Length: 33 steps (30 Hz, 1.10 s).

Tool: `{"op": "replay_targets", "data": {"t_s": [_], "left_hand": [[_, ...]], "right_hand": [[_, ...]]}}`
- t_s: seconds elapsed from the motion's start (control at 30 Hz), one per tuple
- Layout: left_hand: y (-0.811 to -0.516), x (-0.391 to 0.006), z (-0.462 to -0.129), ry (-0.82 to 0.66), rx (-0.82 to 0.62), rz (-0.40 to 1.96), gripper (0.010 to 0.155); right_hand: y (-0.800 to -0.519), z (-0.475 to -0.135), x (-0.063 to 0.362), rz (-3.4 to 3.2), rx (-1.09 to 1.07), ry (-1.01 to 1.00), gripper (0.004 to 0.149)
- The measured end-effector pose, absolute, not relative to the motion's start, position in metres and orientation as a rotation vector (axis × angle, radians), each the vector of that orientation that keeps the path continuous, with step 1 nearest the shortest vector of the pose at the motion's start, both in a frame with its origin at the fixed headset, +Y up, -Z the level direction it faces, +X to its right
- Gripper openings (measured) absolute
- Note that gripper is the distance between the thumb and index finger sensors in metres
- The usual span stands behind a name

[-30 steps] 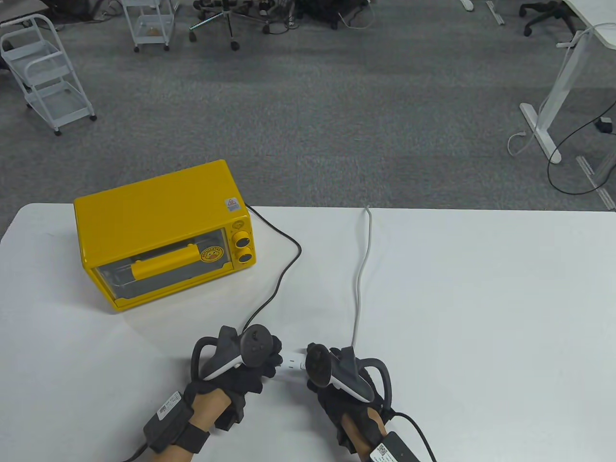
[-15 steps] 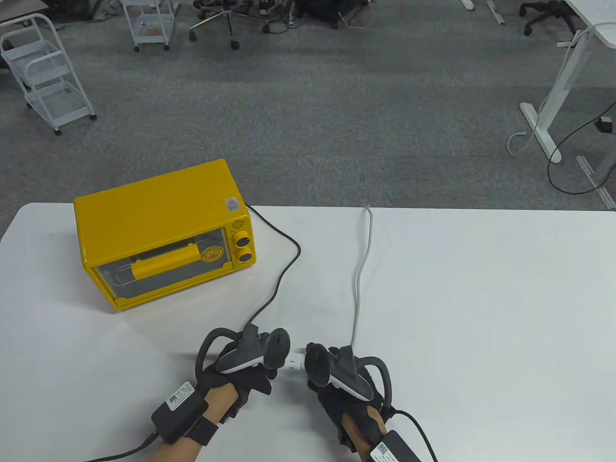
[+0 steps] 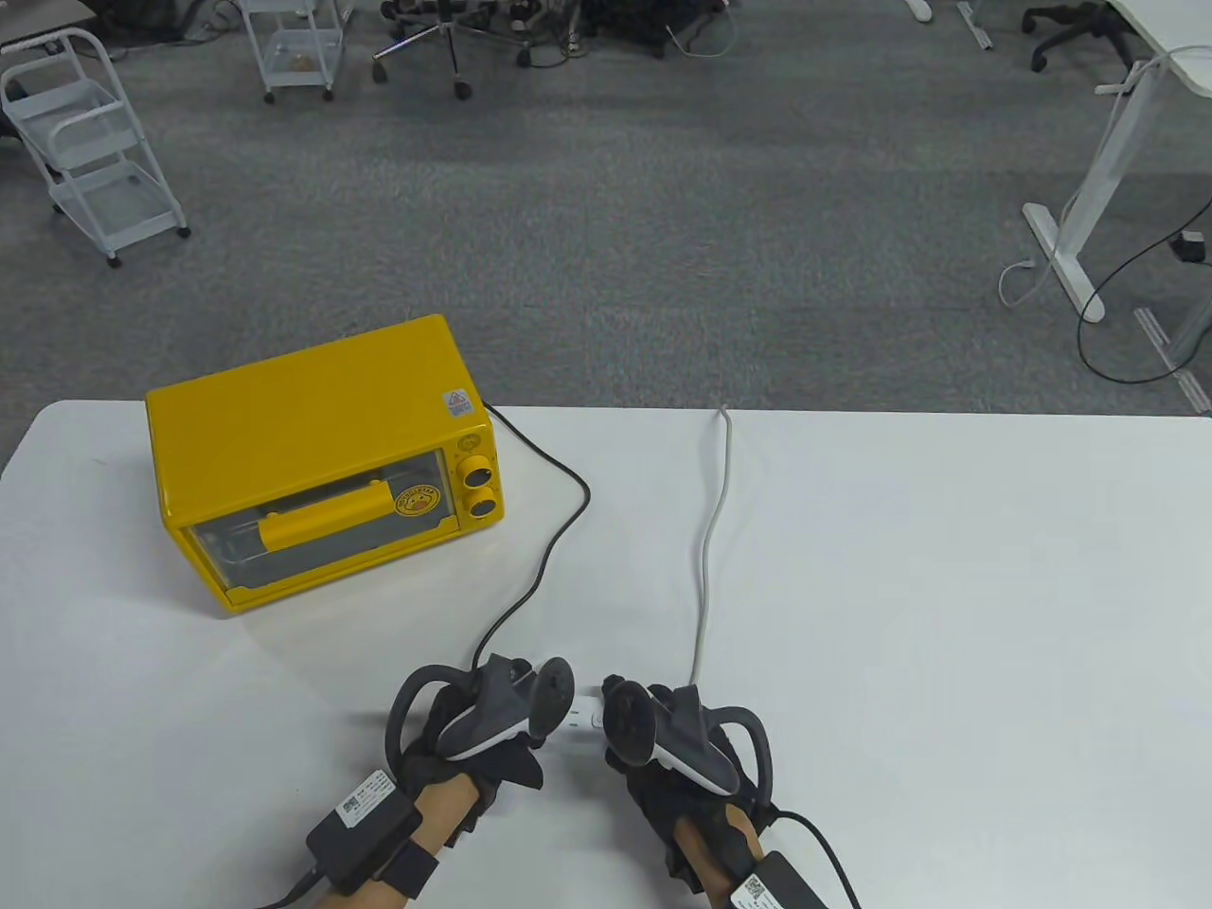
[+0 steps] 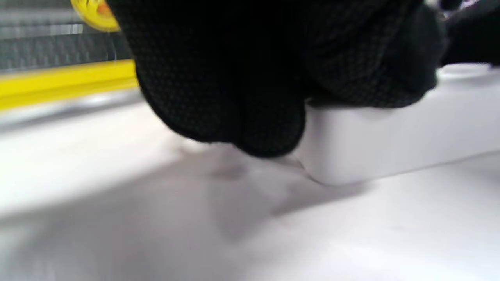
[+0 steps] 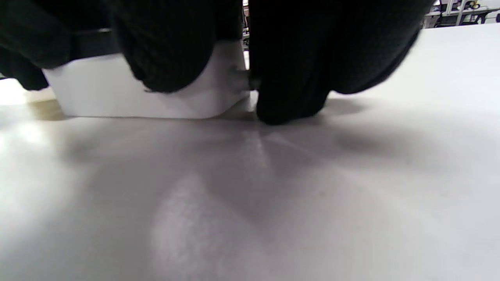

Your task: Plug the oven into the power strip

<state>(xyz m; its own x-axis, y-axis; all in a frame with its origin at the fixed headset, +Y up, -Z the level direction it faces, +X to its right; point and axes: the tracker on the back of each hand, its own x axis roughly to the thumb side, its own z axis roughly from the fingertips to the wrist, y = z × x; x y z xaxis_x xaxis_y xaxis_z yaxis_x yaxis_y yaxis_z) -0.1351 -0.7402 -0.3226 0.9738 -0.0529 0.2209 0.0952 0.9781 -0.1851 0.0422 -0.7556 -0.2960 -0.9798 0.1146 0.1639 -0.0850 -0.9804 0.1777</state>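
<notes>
The yellow oven [image 3: 322,454] stands at the table's left. Its black cord [image 3: 559,540] runs down to my left hand [image 3: 516,710]. The white power strip [image 3: 585,712] lies between my hands, mostly hidden by the trackers. Its pale cable [image 3: 708,549] runs to the far edge. In the left wrist view my gloved fingers [image 4: 242,78] are curled down over the strip's end [image 4: 390,132]; the plug is hidden under them. My right hand [image 3: 630,724] grips the strip's other end; the right wrist view shows its fingers [image 5: 172,47] around the white body [image 5: 101,93].
The white table [image 3: 947,615] ends at its far edge just behind the oven. Beyond it on the grey floor stand a white cart [image 3: 90,142], office chairs and a desk leg [image 3: 1070,246].
My left hand has moved right and turned, closing onto the strip's left end with the cord's end following. My right hand and the oven have stayed put.
</notes>
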Motion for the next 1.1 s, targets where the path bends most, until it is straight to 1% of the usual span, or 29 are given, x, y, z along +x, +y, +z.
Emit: {"op": "replay_targets", "data": {"t_s": [0.13,0.23,0.37,0.5,0.6,0.73,0.87,0.97,1.1], "left_hand": [[-0.742,-0.149,-0.316,-0.213,-0.206,0.006,0.065],[-0.742,-0.161,-0.307,-0.209,-0.174,-0.016,0.071],[-0.741,-0.180,-0.297,-0.192,-0.137,0.017,0.076],[-0.733,-0.204,-0.285,-0.153,-0.086,0.086,0.080],[-0.729,-0.224,-0.281,-0.097,-0.079,0.092,0.082],[-0.733,-0.253,-0.279,-0.027,-0.110,0.123,0.087],[-0.746,-0.279,-0.278,0.027,-0.137,0.171,0.091],[-0.757,-0.284,-0.280,0.028,-0.185,0.118,0.093],[-0.764,-0.283,-0.285,0.019,-0.227,0.131,0.094]], "right_hand": [[-0.756,-0.295,0.042,3.025,0.274,0.248,0.070],[-0.757,-0.295,0.043,3.019,0.273,0.250,0.070],[-0.757,-0.295,0.043,3.024,0.281,0.244,0.070],[-0.757,-0.295,0.044,3.020,0.288,0.236,0.070],[-0.757,-0.294,0.044,3.032,0.310,0.208,0.070],[-0.758,-0.292,0.044,3.028,0.324,0.200,0.070],[-0.757,-0.291,0.043,3.038,0.342,0.206,0.070],[-0.757,-0.291,0.043,3.039,0.347,0.202,0.071],[-0.755,-0.289,0.044,3.072,0.362,0.195,0.074]]}}
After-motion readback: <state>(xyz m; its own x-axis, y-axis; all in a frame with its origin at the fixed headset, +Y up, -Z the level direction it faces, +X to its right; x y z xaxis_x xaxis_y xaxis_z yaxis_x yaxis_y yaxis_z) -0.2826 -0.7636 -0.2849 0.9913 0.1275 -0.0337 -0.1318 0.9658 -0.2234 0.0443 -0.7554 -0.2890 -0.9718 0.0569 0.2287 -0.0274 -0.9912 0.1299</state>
